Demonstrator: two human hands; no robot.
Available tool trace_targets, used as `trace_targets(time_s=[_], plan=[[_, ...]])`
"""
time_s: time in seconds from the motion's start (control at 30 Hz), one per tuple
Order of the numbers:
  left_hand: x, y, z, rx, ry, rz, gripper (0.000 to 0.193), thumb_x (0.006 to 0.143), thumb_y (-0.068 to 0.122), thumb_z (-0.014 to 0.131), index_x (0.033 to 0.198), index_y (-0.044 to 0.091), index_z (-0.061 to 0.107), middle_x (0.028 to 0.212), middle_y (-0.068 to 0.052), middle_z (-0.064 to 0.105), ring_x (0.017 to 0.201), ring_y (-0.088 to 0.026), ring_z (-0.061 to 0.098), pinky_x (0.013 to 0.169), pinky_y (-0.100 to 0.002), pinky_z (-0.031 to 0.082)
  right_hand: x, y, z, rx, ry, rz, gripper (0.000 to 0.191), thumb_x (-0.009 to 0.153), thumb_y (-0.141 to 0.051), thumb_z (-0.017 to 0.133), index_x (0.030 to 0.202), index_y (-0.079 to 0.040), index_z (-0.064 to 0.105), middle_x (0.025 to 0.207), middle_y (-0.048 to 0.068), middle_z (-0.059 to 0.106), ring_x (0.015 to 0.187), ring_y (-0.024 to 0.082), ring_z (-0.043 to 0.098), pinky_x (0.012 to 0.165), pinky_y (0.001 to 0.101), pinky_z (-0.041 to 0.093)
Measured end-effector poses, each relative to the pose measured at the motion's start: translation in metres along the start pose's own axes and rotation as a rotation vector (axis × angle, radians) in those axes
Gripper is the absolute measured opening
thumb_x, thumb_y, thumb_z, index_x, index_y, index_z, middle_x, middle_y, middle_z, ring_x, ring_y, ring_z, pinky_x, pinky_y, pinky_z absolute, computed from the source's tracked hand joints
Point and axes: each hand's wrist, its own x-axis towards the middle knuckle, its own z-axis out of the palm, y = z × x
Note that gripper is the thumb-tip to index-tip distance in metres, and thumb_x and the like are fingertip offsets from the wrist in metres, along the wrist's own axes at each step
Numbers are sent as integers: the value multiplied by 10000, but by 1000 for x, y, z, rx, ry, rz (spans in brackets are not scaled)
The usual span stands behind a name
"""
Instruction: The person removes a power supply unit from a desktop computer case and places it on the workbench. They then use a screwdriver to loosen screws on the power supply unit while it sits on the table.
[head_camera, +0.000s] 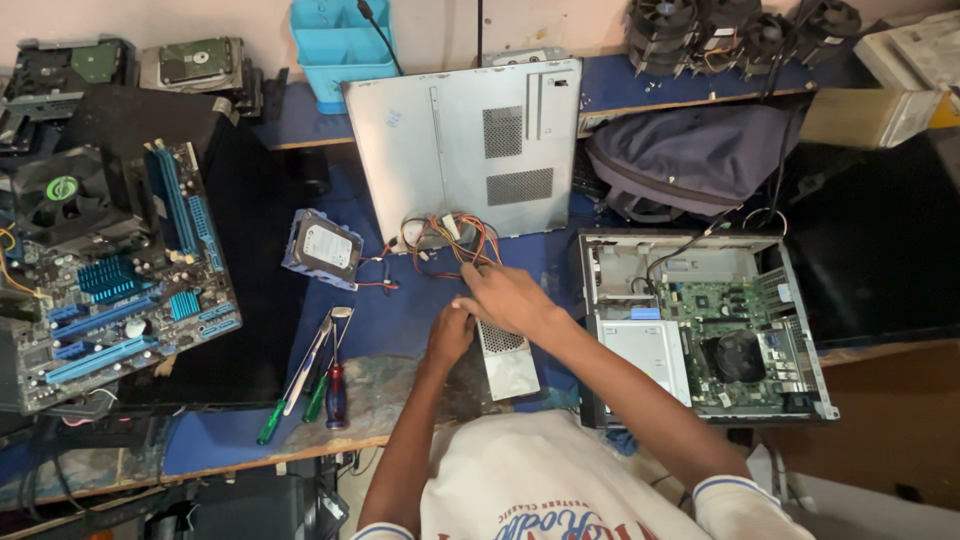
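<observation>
Both hands (485, 310) over a half-hidden power supply (507, 360), grip unclear.

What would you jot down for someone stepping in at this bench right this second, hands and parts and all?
Left hand: closed on the near left edge of the silver power supply unit lying flat on the blue mat.
Right hand: on the unit's far end, where its bundle of coloured wires comes out.
Desktop case: open to the right, board exposed. Its side panel leans up behind the wires.
Hard drive: loose on the mat, left of the wires.
Screwdrivers: lying by the left hand, untouched.
Done: power supply out of the case. Left: cannot tell.
</observation>
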Motion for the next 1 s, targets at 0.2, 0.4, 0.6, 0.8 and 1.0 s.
trace_targets(time_s=[0.2,0.4,0.6,0.8,1.0], plan=[[1,7,-4,-52,-39,-57,276,833,-11,673,1105,34,659,1140,-202,650,1050,-444,626,851,-497,515,1,3,4,-46,43,-28,231,925,-205,622,1024,0,586,972,210,665,932,426,668,754,516,551],[2,7,-3,10,-34,-53,302,804,-18,685,1101,23,644,1117,-222,624,1034,-467,603,848,-506,504,-3,7,1,13,146,-192,258,826,-132,625,1022,29,577,938,229,641,894,435,640,749,528,531],[4,3,-3,2,-53,-33,231,819,-28,684,1039,6,623,1095,-217,624,1029,-464,607,842,-515,496,0,3,7,-28,-6,-1,337,943,-301,656,1060,3,571,927,216,665,902,437,651,756,526,545],[5,6,-6,-20,-70,-56,229,798,-49,660,1022,-8,636,1095,-226,626,1007,-473,607,817,-521,499,-1,7,9,-25,115,-176,256,865,-175,649,1032,2,570,958,213,667,939,423,652,767,510,552],[6,4,-2,11,-60,-66,194,816,-55,639,1005,-12,645,1084,-225,623,1008,-470,613,838,-518,507,-2,-1,4,-28,129,-167,368,873,-293,692,1033,17,579,913,226,669,895,435,661,736,519,550]])
